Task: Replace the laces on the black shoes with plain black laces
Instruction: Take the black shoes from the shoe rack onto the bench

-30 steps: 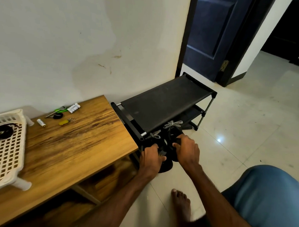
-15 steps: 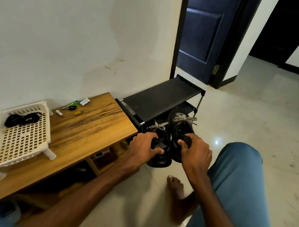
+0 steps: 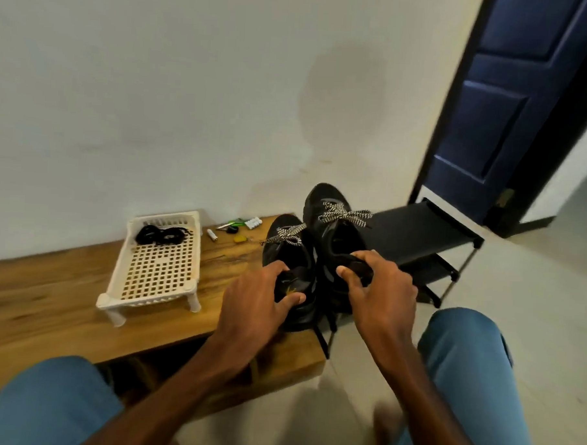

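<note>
Black lace-up shoes [image 3: 338, 244], pair: at the wooden bench's [image 3: 46, 299] right end.
Left hand [image 3: 258, 298]: we grip one heel.
Right hand [image 3: 380, 293]: we grip the other.
Plain black laces [image 3: 160, 235]: coiled in white plastic lattice basket [image 3: 155, 277].

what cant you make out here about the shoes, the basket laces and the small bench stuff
Head view only:
- Heels of the two black lace-up shoes: covered by the left hand and right hand.
- Coiled black laces in the white slotted plastic basket: too small to count.
- Small items at the back of the wooden bench: too small to identify.
</note>
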{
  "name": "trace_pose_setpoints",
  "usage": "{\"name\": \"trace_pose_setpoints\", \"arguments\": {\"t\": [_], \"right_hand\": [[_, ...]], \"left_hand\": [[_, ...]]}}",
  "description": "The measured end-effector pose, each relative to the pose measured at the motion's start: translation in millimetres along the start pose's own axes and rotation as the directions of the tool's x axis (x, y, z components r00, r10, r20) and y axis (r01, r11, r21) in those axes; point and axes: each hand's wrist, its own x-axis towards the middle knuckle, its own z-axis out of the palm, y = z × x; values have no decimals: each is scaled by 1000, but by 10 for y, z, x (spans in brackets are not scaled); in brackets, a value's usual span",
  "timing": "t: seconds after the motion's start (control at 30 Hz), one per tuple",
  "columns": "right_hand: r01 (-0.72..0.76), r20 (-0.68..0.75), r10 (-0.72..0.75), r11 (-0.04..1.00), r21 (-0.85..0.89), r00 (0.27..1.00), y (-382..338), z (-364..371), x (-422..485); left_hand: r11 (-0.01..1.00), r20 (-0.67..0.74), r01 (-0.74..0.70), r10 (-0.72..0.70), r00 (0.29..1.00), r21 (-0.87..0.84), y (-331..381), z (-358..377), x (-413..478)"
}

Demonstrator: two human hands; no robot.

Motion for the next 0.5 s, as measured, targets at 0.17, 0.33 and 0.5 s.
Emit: {"name": "trace_pose_setpoints", "arguments": {"t": [0.17, 0.33, 0.5], "right_hand": [[68, 176, -64, 998, -17, 982, -165, 604, 281], [90, 334, -84, 996, -1, 939, 12, 1049, 527], [195, 564, -117, 977, -81, 817, 111, 1262, 746]], "left_hand": [[987, -18, 131, -130, 991, 95, -612, 8, 138], [959, 18, 188, -196, 980, 210, -981, 303, 360], [939, 144, 158, -209, 967, 306, -1064, 458, 581]]}}
